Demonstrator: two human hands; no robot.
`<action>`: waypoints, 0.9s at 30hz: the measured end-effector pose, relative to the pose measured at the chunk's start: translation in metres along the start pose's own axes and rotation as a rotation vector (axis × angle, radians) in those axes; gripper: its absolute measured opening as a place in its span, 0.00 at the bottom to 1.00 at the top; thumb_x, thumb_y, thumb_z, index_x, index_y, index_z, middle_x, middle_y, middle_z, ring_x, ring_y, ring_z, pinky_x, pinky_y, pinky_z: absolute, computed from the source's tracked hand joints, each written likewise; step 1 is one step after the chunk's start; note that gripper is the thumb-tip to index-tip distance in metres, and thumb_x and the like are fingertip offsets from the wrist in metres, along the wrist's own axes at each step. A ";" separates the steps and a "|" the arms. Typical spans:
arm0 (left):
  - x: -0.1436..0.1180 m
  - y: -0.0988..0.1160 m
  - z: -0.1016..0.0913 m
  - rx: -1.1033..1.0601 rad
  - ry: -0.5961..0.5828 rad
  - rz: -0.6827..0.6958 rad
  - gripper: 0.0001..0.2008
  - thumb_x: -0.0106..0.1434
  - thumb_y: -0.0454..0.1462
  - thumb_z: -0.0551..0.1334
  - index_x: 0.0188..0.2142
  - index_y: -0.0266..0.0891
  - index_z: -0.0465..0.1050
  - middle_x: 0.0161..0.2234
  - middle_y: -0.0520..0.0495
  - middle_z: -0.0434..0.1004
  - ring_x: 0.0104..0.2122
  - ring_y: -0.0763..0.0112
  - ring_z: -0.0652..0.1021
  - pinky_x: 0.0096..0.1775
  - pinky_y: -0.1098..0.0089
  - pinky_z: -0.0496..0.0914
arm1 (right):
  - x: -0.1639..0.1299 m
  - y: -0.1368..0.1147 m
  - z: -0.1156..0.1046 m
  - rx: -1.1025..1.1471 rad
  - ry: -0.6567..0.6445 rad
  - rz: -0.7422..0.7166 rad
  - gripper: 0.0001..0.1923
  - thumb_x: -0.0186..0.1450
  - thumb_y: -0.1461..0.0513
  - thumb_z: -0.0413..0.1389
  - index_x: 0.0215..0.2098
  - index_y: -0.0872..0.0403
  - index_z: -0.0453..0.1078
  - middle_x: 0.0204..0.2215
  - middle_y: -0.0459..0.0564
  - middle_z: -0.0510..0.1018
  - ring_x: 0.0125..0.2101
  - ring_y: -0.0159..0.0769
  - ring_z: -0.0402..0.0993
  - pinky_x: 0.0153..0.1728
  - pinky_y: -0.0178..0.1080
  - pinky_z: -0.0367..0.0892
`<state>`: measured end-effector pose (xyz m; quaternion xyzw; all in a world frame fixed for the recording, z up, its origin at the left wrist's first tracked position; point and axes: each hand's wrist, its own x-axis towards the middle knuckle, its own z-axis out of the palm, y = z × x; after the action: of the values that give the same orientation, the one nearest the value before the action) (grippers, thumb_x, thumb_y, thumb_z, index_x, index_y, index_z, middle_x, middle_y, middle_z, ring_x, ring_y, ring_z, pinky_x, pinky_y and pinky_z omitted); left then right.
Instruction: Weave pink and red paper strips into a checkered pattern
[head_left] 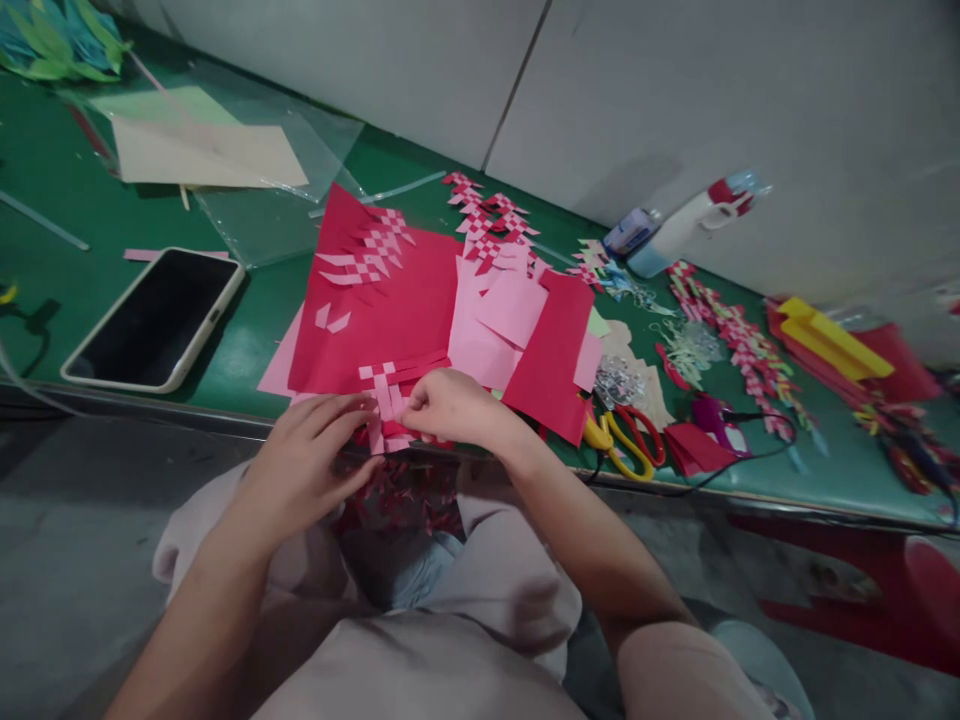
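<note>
A small piece of woven pink and red paper strips (385, 385) lies at the table's front edge, on the near side of a red paper sheet (390, 320). My left hand (315, 455) grips its left side, fingers on top and thumb lower down. From the right, my right hand (454, 408) pinches at the strips with curled fingers, which partly hide what they hold. Loose red strips (420, 366) stick out beyond that hand. On the red sheet rest several finished woven pieces (375, 245) and small pink scraps (334, 320).
A phone (154, 320) lies to the left. Pink sheets (510, 310), a red sheet (551, 350) and yellow and red scissors (626, 440) are on the right. Further back stand a white bottle (686, 230) and woven garlands (739, 340). Paper in plastic sleeves (210, 155) is at upper left.
</note>
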<state>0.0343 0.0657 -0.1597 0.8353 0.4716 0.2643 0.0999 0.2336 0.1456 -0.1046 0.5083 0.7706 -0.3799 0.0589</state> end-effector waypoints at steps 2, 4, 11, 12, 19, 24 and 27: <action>0.000 0.001 0.000 -0.012 0.044 0.018 0.20 0.59 0.41 0.63 0.51 0.41 0.68 0.51 0.39 0.74 0.51 0.56 0.74 0.52 0.55 0.67 | 0.001 -0.001 -0.001 -0.002 0.009 -0.002 0.13 0.56 0.61 0.53 0.17 0.55 0.72 0.13 0.45 0.73 0.16 0.26 0.65 0.22 0.32 0.56; 0.000 0.002 -0.001 -0.022 0.076 0.039 0.19 0.58 0.40 0.64 0.50 0.41 0.69 0.51 0.39 0.74 0.51 0.56 0.74 0.52 0.56 0.67 | 0.003 -0.002 -0.002 0.004 0.018 -0.003 0.13 0.56 0.61 0.53 0.16 0.55 0.72 0.14 0.45 0.73 0.17 0.26 0.65 0.23 0.31 0.56; 0.001 0.004 -0.002 0.004 0.064 0.087 0.13 0.60 0.37 0.63 0.45 0.40 0.73 0.49 0.39 0.74 0.49 0.57 0.73 0.51 0.57 0.68 | 0.010 -0.002 -0.006 -0.015 0.063 -0.032 0.13 0.56 0.61 0.54 0.16 0.55 0.73 0.13 0.45 0.72 0.17 0.27 0.65 0.22 0.32 0.55; 0.001 0.004 -0.002 0.020 0.050 0.090 0.13 0.60 0.37 0.63 0.45 0.40 0.74 0.49 0.39 0.73 0.49 0.56 0.73 0.50 0.57 0.68 | 0.011 -0.002 -0.007 -0.029 0.071 -0.040 0.13 0.56 0.61 0.54 0.17 0.56 0.73 0.13 0.46 0.72 0.18 0.27 0.64 0.22 0.32 0.54; 0.004 0.008 -0.003 0.121 -0.004 0.094 0.11 0.62 0.38 0.60 0.44 0.43 0.75 0.47 0.39 0.71 0.45 0.55 0.72 0.46 0.56 0.69 | 0.012 -0.006 -0.009 -0.038 0.060 -0.028 0.13 0.56 0.61 0.53 0.16 0.56 0.72 0.13 0.45 0.70 0.18 0.27 0.64 0.23 0.32 0.53; 0.005 0.009 -0.002 0.128 -0.003 0.066 0.10 0.63 0.36 0.58 0.42 0.39 0.75 0.42 0.38 0.72 0.41 0.57 0.73 0.42 0.58 0.70 | 0.013 -0.003 -0.008 -0.047 0.075 -0.041 0.12 0.55 0.61 0.54 0.16 0.56 0.72 0.12 0.44 0.67 0.17 0.26 0.60 0.22 0.33 0.52; 0.005 0.008 0.000 0.131 -0.009 0.057 0.10 0.63 0.36 0.57 0.41 0.39 0.75 0.41 0.39 0.73 0.40 0.58 0.74 0.41 0.58 0.70 | 0.014 -0.001 -0.008 -0.019 0.071 -0.041 0.12 0.55 0.61 0.54 0.16 0.56 0.71 0.12 0.43 0.66 0.17 0.25 0.59 0.22 0.33 0.51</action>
<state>0.0422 0.0654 -0.1543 0.8543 0.4637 0.2316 0.0396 0.2283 0.1608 -0.1047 0.5048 0.7862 -0.3553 0.0285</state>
